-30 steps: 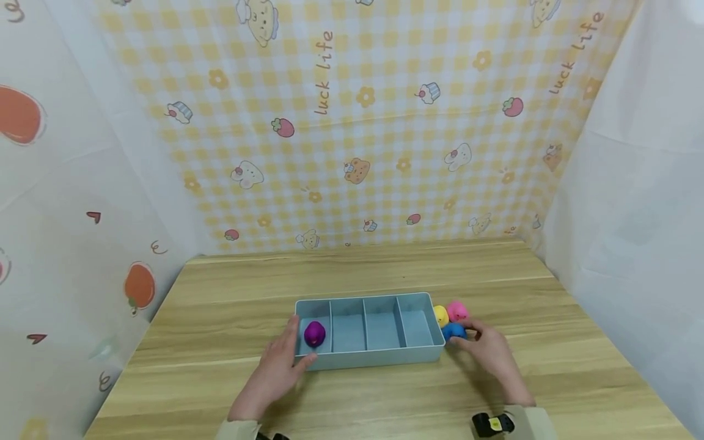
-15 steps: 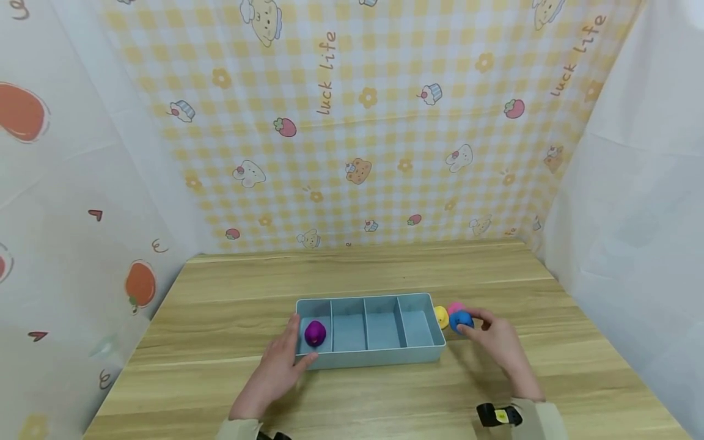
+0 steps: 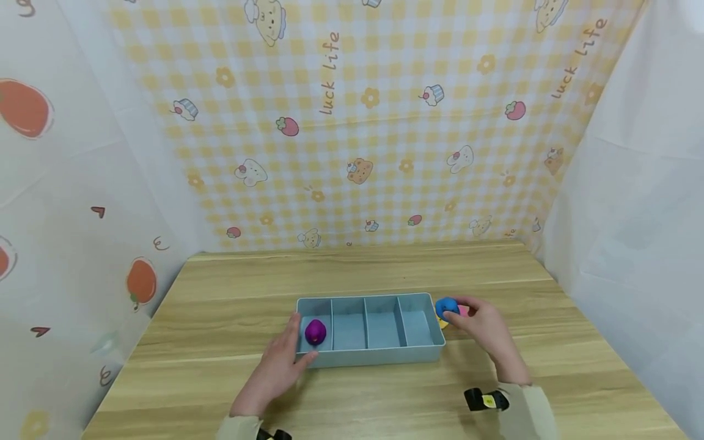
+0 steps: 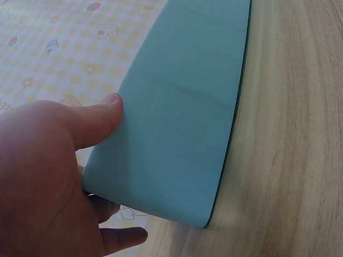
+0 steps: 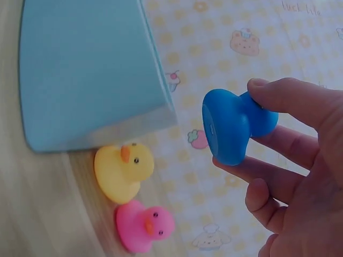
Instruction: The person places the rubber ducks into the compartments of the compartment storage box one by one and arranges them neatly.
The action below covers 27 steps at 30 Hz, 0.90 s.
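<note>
In the head view, a blue-grey box (image 3: 348, 333) divided into several compartments lies on the wooden table. Inside its leftmost compartment sits a purple toy duck (image 3: 315, 332). My left hand (image 3: 277, 363) rests against the box's left end, thumb at the front rim and straight fingers along the side. My right hand (image 3: 486, 327) pinches a blue rubber duck (image 5: 228, 126) between thumb and fingers, raised beside the box's right end. Below it in the right wrist view, a yellow duck (image 5: 120, 171) and a pink duck (image 5: 142, 227) stand close together; the head view shows them partly covered.
Bare wood surrounds the box on the table (image 3: 357, 397). A checked cloth (image 3: 385, 140) hangs behind the table, with a printed white cloth (image 3: 66, 214) at the left and a white one (image 3: 632, 183) at the right.
My right hand has lifted the blue duck off the table, first slightly rightward, then up and left over the yellow duck. The left hand has stayed on the box.
</note>
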Each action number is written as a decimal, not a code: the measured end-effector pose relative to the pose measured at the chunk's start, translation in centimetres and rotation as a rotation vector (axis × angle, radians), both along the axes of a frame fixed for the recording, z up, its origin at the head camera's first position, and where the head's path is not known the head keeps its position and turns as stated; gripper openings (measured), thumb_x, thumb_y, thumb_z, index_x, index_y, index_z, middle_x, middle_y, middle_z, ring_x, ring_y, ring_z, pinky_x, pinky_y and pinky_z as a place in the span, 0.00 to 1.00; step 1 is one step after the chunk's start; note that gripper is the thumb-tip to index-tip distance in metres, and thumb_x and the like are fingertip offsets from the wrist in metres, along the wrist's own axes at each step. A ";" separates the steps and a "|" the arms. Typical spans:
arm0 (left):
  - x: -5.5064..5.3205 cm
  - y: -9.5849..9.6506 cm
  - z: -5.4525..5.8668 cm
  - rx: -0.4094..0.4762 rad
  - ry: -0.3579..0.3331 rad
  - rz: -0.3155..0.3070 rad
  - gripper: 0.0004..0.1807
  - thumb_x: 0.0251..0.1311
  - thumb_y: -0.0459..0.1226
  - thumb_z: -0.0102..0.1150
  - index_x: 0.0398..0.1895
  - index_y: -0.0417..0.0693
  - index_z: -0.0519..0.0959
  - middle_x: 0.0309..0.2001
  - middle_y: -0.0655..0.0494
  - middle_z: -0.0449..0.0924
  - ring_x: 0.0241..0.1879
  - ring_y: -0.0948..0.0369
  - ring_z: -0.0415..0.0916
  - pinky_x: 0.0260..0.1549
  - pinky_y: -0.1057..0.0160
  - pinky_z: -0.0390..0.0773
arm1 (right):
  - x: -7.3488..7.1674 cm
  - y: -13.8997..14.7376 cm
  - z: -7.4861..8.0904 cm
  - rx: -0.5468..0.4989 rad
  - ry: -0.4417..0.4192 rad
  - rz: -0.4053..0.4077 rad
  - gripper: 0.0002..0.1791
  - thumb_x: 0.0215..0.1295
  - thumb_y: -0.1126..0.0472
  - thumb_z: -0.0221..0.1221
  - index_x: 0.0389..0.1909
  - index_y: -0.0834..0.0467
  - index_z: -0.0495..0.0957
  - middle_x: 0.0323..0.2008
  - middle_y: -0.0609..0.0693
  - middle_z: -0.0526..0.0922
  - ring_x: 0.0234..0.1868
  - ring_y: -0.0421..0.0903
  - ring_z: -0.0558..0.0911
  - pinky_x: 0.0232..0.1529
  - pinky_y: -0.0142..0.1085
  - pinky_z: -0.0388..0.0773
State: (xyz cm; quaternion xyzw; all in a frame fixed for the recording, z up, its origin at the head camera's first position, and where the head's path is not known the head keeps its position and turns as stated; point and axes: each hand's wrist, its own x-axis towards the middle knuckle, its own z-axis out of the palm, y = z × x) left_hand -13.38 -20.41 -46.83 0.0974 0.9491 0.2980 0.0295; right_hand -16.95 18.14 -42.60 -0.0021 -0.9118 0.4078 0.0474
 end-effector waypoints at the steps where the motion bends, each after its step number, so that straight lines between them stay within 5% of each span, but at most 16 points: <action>1: -0.1 0.0 0.0 0.000 0.001 -0.002 0.45 0.66 0.48 0.54 0.75 0.38 0.42 0.76 0.41 0.42 0.71 0.40 0.50 0.67 0.34 0.49 | -0.1 -0.3 0.1 -0.008 0.011 0.010 0.24 0.57 0.52 0.68 0.51 0.62 0.80 0.32 0.54 0.77 0.33 0.48 0.69 0.25 0.32 0.65; 17: 0.3 -0.2 0.1 0.026 0.013 0.007 0.45 0.65 0.47 0.55 0.75 0.39 0.42 0.76 0.42 0.43 0.71 0.39 0.51 0.67 0.34 0.51 | -1.1 -4.0 0.5 -0.045 0.050 0.130 0.20 0.57 0.55 0.67 0.50 0.58 0.82 0.41 0.52 0.84 0.35 0.46 0.70 0.24 0.30 0.67; 27: 0.2 -0.2 -0.3 0.022 0.019 0.009 0.45 0.65 0.47 0.56 0.75 0.40 0.43 0.76 0.43 0.43 0.71 0.40 0.52 0.67 0.35 0.51 | -1.9 -6.5 0.9 -0.029 0.004 0.182 0.20 0.55 0.55 0.68 0.50 0.54 0.83 0.27 0.48 0.77 0.29 0.43 0.68 0.23 0.29 0.63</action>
